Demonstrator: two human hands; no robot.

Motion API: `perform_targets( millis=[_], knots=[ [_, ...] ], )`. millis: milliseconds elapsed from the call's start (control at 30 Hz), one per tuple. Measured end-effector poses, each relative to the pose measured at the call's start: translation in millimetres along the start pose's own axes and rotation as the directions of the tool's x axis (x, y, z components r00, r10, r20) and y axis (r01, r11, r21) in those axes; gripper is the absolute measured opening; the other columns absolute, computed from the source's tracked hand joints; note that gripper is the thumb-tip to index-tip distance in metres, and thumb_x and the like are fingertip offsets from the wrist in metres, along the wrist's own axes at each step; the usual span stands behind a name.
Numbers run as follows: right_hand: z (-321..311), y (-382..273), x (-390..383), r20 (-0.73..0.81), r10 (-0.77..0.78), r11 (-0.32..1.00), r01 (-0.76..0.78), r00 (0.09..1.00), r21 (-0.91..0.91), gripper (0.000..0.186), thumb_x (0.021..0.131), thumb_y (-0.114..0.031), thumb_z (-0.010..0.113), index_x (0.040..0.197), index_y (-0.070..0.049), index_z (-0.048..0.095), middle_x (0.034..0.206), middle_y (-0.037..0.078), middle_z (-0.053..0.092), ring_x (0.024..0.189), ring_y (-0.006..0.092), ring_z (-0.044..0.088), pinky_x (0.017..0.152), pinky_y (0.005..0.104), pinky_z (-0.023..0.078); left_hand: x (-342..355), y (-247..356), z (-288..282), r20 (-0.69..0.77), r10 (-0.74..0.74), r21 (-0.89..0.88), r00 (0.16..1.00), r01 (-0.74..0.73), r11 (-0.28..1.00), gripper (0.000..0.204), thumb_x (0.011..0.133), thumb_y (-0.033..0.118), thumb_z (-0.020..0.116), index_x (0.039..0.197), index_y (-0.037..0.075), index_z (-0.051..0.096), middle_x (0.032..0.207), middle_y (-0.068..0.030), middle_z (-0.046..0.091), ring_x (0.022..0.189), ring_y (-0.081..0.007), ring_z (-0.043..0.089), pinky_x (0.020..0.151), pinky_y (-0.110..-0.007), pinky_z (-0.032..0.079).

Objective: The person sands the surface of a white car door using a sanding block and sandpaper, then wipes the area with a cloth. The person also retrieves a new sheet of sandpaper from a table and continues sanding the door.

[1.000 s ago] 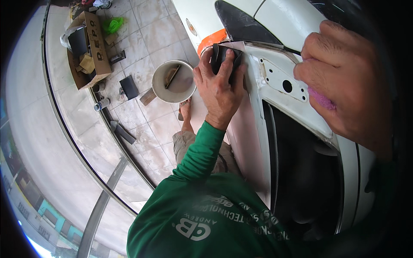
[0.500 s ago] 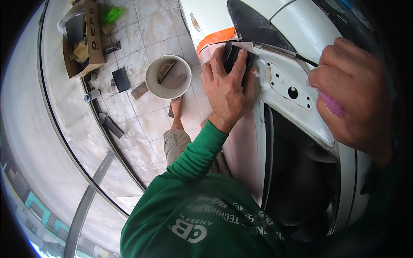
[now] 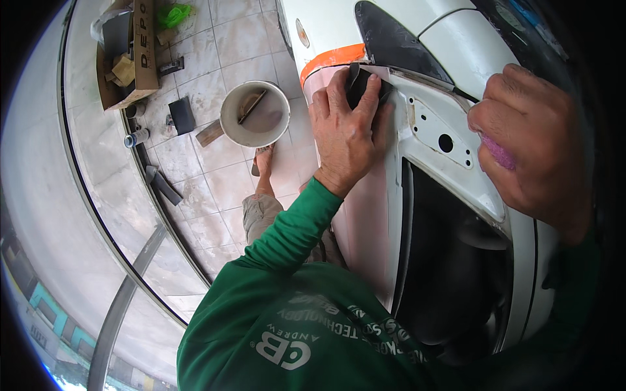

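Note:
My left hand is closed on a black sanding sheet, pressing it on the pink-coated car door just below an orange strip on the white bodywork. At the right, my right hand grips a pink sponge in its curled fingers, over the bodywork beside the white metal plate with holes. The door's window opening lies below the plate.
On the tiled floor stand a white bucket of cloudy water and a cardboard box of scraps. A black sheet, wood block and can lie nearby. A framed glass pane runs along the left.
Both hands sit further right and the right hand lower in the picture than a second ago; the bucket and box have shifted up-left as the view moved. My grips look the same.

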State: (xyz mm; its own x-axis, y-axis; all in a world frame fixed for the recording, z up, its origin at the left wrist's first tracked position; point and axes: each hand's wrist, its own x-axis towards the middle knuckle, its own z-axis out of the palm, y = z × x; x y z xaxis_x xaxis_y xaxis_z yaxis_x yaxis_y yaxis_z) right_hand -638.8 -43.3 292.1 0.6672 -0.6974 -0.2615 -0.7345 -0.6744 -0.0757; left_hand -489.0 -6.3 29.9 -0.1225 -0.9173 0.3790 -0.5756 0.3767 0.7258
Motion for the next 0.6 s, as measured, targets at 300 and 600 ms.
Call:
perform_targets(
  millis=[300,600],
  knots=[
    [-2.0,-0.8,5.5,0.054,0.024,1.000,-0.024,0.998,-0.012,0.024,0.061,0.003,0.069,0.085,0.001,0.063,0.081,0.015,0.055,0.075,0.0335,0.058,0.065,0.0431,0.048,13.4,-22.9,-1.3,-0.010,0.076,0.012,0.997,-0.076,0.997,0.044,0.087,0.028,0.079,0.128,0.015,0.072,0.132,-0.0174,0.058,0.101,-0.0358,0.055,0.090,-0.046,0.045],
    [-10.6,-9.5,-1.3,-0.040,0.069,0.997,-0.070,0.997,-0.033,0.027,0.063,0.000,0.074,0.088,-0.002,0.066,0.086,0.012,0.058,0.080,0.0297,0.060,0.066,0.0408,0.049,7.7,-71.8,-45.1,0.284,0.226,-0.443,0.932,-0.082,0.893,0.075,0.083,0.018,0.078,0.150,0.003,0.046,0.139,-0.0160,0.061,0.115,-0.0377,0.059,0.100,-0.048,0.049]
  ],
)
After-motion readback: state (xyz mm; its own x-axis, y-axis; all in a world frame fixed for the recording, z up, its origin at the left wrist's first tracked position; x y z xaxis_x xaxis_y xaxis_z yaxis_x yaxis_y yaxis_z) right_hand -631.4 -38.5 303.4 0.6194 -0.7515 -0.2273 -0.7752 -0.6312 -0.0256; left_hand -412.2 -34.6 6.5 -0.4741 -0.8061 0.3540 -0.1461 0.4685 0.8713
